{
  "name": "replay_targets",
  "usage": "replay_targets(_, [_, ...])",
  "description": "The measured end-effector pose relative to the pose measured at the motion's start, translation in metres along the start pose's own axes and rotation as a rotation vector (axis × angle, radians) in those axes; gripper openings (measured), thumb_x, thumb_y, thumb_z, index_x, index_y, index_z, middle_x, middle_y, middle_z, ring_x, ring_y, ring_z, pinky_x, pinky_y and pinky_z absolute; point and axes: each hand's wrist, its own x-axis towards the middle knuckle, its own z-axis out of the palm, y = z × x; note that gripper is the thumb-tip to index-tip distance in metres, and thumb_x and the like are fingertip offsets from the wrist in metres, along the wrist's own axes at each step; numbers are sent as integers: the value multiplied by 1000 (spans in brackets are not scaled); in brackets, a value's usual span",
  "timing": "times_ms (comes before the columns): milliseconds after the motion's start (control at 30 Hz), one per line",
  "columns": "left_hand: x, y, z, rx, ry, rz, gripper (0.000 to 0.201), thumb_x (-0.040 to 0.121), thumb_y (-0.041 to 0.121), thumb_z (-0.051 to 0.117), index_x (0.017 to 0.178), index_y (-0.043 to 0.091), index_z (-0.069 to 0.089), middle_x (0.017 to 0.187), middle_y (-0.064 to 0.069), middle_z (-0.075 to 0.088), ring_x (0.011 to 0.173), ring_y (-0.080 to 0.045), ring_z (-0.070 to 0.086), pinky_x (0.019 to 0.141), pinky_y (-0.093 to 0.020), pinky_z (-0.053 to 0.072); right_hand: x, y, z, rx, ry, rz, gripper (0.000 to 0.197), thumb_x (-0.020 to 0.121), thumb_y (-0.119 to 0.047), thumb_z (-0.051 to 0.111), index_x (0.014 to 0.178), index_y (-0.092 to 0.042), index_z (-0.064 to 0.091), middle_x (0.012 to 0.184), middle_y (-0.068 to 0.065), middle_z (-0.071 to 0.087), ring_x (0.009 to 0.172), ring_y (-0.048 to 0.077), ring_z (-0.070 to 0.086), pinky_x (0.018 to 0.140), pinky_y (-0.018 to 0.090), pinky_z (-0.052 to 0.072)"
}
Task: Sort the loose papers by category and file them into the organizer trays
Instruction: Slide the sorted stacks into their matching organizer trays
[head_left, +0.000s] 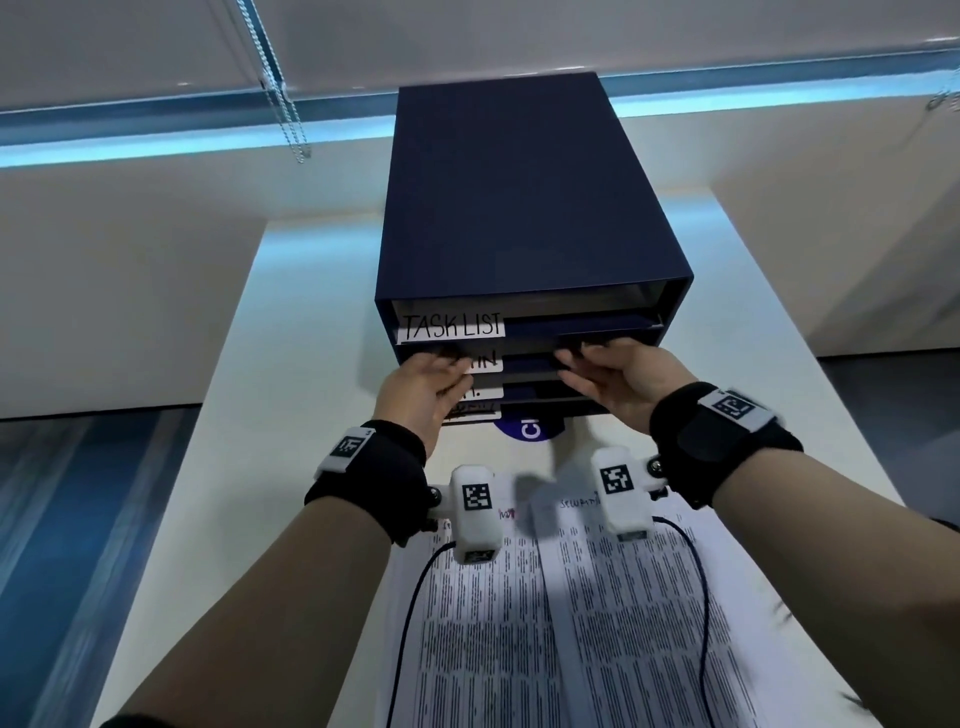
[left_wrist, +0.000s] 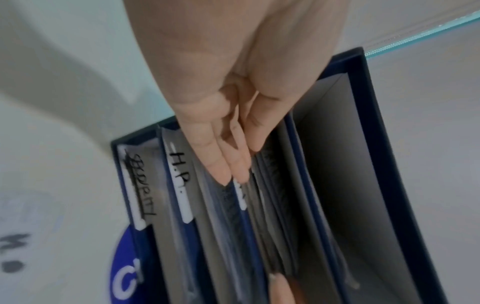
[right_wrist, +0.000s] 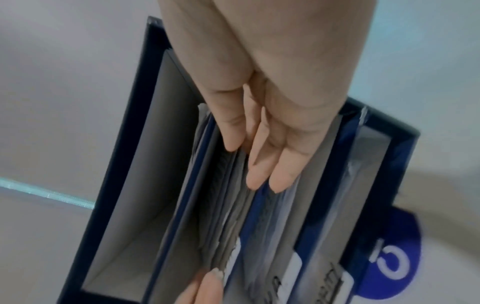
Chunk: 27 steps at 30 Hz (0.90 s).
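The papers (left_wrist: 270, 232) being filed sit in the second tray from the top of the dark blue organizer (head_left: 524, 192), which stands at the centre of the head view on the white desk (head_left: 291, 364); in both wrist views their edges show as a blurred grey bundle between blue tray fronts; the left hand (head_left: 423, 389) is at the left end of that tray's mouth, its fingers (left_wrist: 221, 164) straight and close together, their tips against the paper edges beside the tray's white label, holding nothing; the right hand (head_left: 613, 376) is at the right end of the same tray, fingers (right_wrist: 270, 164) likewise straight and laid on the paper edges, thumb apart above, gripping nothing; the top tray carries a white label reading TASK LIST (head_left: 451, 327); the lower labels are partly covered by the left hand, though the left wrist view shows one reading H.R. (left_wrist: 179, 170) and, on the bottom tray, a crossed-out word (left_wrist: 141, 185) too blurred to read; the top slot above the labelled tray front looks grey inside; more printed sheets (head_left: 613, 613) lie on the desk at the lower centre of the head view, near the organizer's front; a blue round sticker (head_left: 527, 428) shows on the desk just under the organizer's front edge; both wrists wear black bands with white camera units and marker tags
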Motion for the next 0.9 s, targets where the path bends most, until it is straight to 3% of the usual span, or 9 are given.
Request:
replay_targets(100, [-14, -5, -20, 240, -97, -29, 30, 92, -8, 42, 108, 8, 62, 105, -13, 66, 90, -21, 66, 79, -29, 56, -9, 4, -19, -239, -44, 54, 22, 95, 1, 43, 108, -11, 57, 98, 8, 67, 82, 20, 69, 71, 29, 58])
replay_targets(200, [-25, -19, -46, 526, -79, -97, 29, 94, 0, 46, 97, 17, 69, 108, -15, 68, 82, -19, 66, 77, -32, 53, -23, 11, -43, -507, 26, 113, 22, 94, 0, 48, 107, -11, 62, 92, 10, 68, 72, 21, 66, 67, 31, 54])
replay_targets(267, [-29, -34, -63, 712, -25, -191, 25, 93, 3, 49, 103, 15, 68, 111, -13, 66, 83, -18, 63, 75, -29, 53, -30, 18, -62, -662, 115, 155, 19, 92, 1, 51, 100, -10, 65, 91, 12, 66, 70, 23, 61, 68, 31, 50])
replay_targets(367, [-34, -54, -90, 1031, 73, -260, 31, 92, 12, 54, 122, 11, 60, 130, -13, 57, 111, -25, 57, 95, -34, 47, -38, 34, -96, -828, 270, 209, 21, 91, -2, 56, 110, -6, 64, 87, 10, 64, 70, 23, 57, 65, 29, 47])
replay_targets(433, [-42, -66, -108, 1234, 169, -251, 40, 89, 19, 58, 129, 12, 55, 139, -11, 49, 124, -27, 49, 105, -33, 40, -46, 43, -118, -967, 358, 228, 28, 90, -8, 60, 118, -7, 60, 97, 13, 64, 78, 25, 56, 71, 33, 49])
replay_targets(533, [-58, -81, -125, 1122, 334, -305, 48, 79, 18, 68, 125, 13, 54, 131, -17, 52, 113, -34, 54, 97, -40, 48, -59, 51, -140, -1220, 455, 244, 46, 85, -17, 68, 127, -4, 55, 128, 17, 57, 109, 30, 57, 98, 41, 46])
replay_targets(600, [-69, -91, -133, 1042, 323, -330, 54, 78, 16, 71, 127, 9, 50, 131, -18, 52, 117, -35, 52, 99, -41, 46, -68, 57, -151, -1334, 522, 289, 55, 85, -26, 69, 131, -2, 52, 135, 15, 53, 122, 31, 52, 105, 40, 41])
replay_targets(733, [-90, -109, -138, 974, 334, -287, 55, 76, 14, 75, 124, 8, 49, 125, -17, 56, 113, -32, 54, 95, -35, 45, -79, 71, -170, -1313, 637, 353, 71, 75, -37, 75, 131, 0, 50, 131, 15, 57, 118, 31, 55, 100, 36, 43])
replay_targets(900, [-105, -119, -142, 1090, 326, -191, 43, 70, 23, 80, 107, 19, 58, 112, -12, 60, 84, -24, 56, 77, -30, 50, -88, 89, -174, -1228, 637, 371, 76, 71, -31, 81, 130, 4, 49, 127, 20, 58, 114, 35, 58, 97, 38, 47])
